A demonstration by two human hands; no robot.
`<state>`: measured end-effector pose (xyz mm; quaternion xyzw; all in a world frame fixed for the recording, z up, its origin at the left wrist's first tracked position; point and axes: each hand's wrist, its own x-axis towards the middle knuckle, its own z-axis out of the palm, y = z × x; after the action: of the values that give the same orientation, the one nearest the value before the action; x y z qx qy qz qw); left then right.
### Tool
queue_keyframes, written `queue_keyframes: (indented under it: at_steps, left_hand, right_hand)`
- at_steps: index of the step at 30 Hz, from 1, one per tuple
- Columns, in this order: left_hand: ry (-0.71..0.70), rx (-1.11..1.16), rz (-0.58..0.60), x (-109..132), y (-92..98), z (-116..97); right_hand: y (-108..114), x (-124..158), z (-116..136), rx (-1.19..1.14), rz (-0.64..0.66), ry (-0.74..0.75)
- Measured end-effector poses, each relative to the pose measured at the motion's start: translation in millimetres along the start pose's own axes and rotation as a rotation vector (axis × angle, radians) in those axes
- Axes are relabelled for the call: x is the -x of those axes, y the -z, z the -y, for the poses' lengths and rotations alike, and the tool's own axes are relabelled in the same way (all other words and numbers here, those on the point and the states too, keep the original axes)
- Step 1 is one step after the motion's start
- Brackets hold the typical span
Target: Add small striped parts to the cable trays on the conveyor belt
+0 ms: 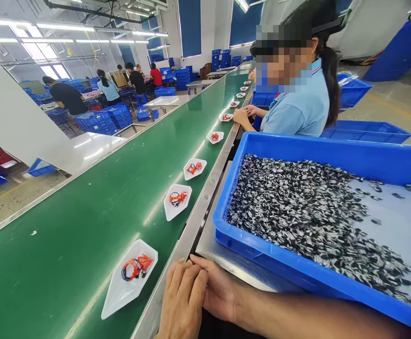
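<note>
White tray (120, 294) bearing an orange cable bundle (135, 268), long axis slanting along the green conveyor belt (50, 212), just left of the left hand (182, 299), nearer it than the right hand (217, 294); both hands curled together by the belt's steel rail (200, 216), any hold hidden.

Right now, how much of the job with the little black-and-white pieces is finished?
Done: white trays on the green belt already carry orange-and-black bits. In hand: the person's hands meet at the belt's edge; I can't tell what they hold. Left: the blue bin holds a heap of black-and-white pieces.
</note>
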<state>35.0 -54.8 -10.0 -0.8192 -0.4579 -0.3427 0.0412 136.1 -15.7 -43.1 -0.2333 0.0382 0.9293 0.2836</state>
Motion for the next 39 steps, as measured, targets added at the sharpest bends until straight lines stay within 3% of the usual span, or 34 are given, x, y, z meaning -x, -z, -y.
queue_keyframes:
  at_steps: [4, 9, 15, 21, 27, 31, 33, 36, 39]
  left_hand:
    - [0.056, 0.030, -0.010, -3, 9.8, 6]
    - [0.292, -0.042, -0.006, -11, 24.3, 21]
    - [0.561, -0.141, 0.115, -31, 43.1, 51]
    - [0.553, -0.393, 0.361, -55, 45.8, 72]
    - [0.519, -0.559, 0.385, -62, 39.2, 72]
    - [0.444, -0.683, 0.346, -55, 39.5, 59]
    - [0.349, -0.608, 0.320, -44, 34.3, 42]
    - [0.175, -0.322, 0.266, -19, 14.2, 9]
    - [0.122, -0.274, 0.112, 2, -8.6, -14]
  right_hand:
    - [-4, -1, -1, -0.053, -0.050, 0.006]
    - [-6, 0, 0, -0.004, -0.016, -0.052]
    - [-7, 2, 2, 0.022, -0.015, -0.059]
    - [-5, 1, 1, 0.030, -0.002, -0.047]
    - [-7, 3, 2, 0.043, -0.012, -0.047]
    - [-9, 3, 1, 0.060, -0.063, -0.007]
    - [-9, 2, 0, 0.045, -0.078, 0.027]
    - [-5, 0, -1, -0.042, -0.067, 0.063]
    - [0, -1, -1, -0.133, -0.051, -0.064]
